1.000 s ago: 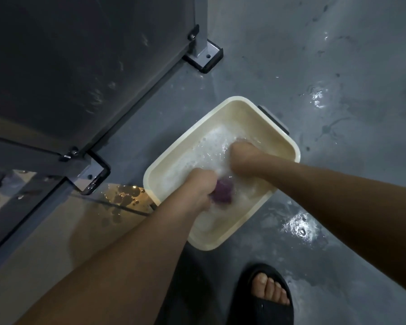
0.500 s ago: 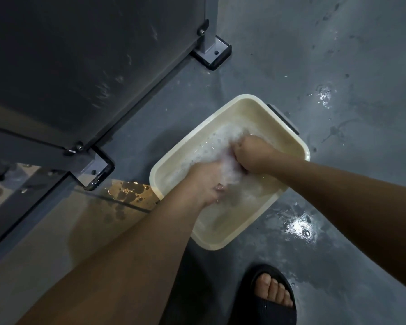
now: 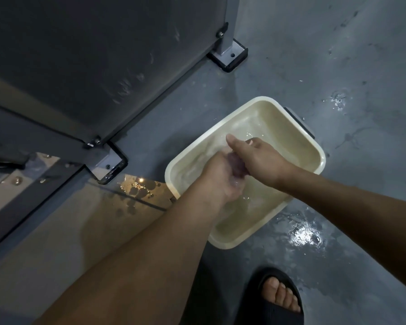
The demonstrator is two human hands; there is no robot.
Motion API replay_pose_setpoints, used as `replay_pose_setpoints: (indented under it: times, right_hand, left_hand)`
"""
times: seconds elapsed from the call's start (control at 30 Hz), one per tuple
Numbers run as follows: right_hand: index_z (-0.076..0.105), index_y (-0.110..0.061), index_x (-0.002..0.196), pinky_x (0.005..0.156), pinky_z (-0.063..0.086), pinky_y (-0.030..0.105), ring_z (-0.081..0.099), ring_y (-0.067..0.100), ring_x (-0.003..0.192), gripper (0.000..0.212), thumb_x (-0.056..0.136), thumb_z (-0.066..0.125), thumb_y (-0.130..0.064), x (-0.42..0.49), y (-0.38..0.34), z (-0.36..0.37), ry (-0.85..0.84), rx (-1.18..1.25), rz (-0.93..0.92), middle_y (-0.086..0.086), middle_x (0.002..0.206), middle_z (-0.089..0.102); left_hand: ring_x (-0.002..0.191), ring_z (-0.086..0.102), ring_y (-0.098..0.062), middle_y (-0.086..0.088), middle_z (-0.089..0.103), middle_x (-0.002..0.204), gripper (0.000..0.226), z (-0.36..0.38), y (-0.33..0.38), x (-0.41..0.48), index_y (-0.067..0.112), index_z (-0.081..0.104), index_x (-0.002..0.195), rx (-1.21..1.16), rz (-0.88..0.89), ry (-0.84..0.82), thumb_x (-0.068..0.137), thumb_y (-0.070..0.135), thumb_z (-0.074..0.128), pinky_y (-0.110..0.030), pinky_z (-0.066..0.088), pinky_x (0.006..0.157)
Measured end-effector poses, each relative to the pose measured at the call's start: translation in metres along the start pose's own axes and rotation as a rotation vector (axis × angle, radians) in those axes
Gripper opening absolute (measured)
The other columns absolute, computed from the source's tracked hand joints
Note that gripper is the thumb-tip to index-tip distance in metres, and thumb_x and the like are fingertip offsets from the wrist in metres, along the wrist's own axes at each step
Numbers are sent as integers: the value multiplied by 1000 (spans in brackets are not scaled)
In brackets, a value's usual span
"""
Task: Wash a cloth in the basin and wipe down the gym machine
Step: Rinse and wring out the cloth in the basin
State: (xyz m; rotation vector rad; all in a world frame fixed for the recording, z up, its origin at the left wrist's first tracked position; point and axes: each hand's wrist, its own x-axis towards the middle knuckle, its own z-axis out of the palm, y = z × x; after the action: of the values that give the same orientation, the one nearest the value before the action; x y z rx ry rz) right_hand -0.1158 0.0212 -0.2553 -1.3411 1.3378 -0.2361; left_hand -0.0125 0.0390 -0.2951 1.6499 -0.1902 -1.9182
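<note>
A cream rectangular basin (image 3: 319, 158) with soapy water stands on the wet grey floor. Over its middle my left hand (image 3: 220, 177) and my right hand (image 3: 260, 158) are pressed together, both gripping a small purple cloth (image 3: 236, 164). Only a sliver of the cloth shows between the palms; the rest is hidden. The right thumb sticks out toward the basin's far left wall. The grey gym machine frame (image 3: 103, 66) rises at the left, just beyond the basin.
Two bolted machine feet (image 3: 230, 55) (image 3: 106, 165) sit on the floor near the basin. Water puddles (image 3: 305, 238) shine to the right. My foot in a black sandal (image 3: 279, 299) stands close to the basin's near corner.
Both hands rose out of the foamy water and came together around the cloth above the basin. The foam has thinned. The view shifted slightly.
</note>
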Motion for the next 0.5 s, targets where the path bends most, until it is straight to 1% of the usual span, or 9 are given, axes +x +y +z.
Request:
replay_pose_setpoints:
  times: [0.07,0.17,0.2,0.23,0.27,0.3,0.33,0.4,0.5]
  right_hand:
    - [57,-17,50,62,42,28,55,9,49,70,107,40,-54,2,0,1,87,-117,14,-4,49,58]
    - [54,-17,53,59,41,29,59,14,54,66,106,40,-53,4,2,6,181,-237,30,-4,49,57]
    - [52,-16,53,58,41,31,59,19,56,66,107,39,-53,5,2,7,197,-278,32,-2,52,57]
    - [50,-15,54,58,40,32,59,24,58,66,107,37,-53,7,2,6,214,-327,34,2,56,56]
    - [49,-15,55,59,39,33,58,28,60,66,107,35,-52,11,3,4,233,-380,40,6,59,56]
    - [51,-14,57,62,40,33,59,32,64,64,107,34,-51,14,2,0,254,-435,59,8,63,57]
    - [54,-14,62,67,42,34,60,34,71,60,106,32,-49,18,3,-6,266,-493,87,10,68,60]
    - [54,-14,74,75,46,38,62,36,84,45,105,32,-40,23,2,-20,251,-589,139,13,82,62]
    - [56,-10,79,77,53,39,61,33,79,40,104,38,-36,20,1,-12,208,-627,102,14,86,67]
  left_hand:
    - [84,57,-13,-3,64,77,34,0,-2,3,5,63,100,-59,-33,-6,101,10,30,-17,41,91]
    - [107,58,-16,-10,65,107,35,9,4,1,12,57,124,-310,-208,-3,107,17,26,-16,42,84]
    - [121,58,-16,-13,62,128,38,11,7,0,13,51,136,-263,-184,37,110,24,25,-13,43,87]
    - [124,58,-15,-14,58,136,39,16,7,-10,15,48,140,-145,-145,88,111,27,24,-12,44,88]
    - [106,64,-15,-12,64,120,37,19,7,-16,20,55,129,-110,-137,87,111,24,24,-15,47,76]
    - [72,60,-14,-4,64,87,36,20,6,-18,25,62,104,-173,-149,53,108,18,26,-19,42,55]
    - [48,40,-12,3,48,64,39,23,3,-17,27,56,81,-124,-136,56,106,14,29,-20,28,41]
    - [39,17,-9,6,31,57,40,29,-3,-13,25,45,68,-181,-169,36,106,15,35,-16,12,38]
    - [37,30,-7,7,39,54,37,23,2,-15,22,50,71,-160,-94,42,107,24,44,-15,15,39]
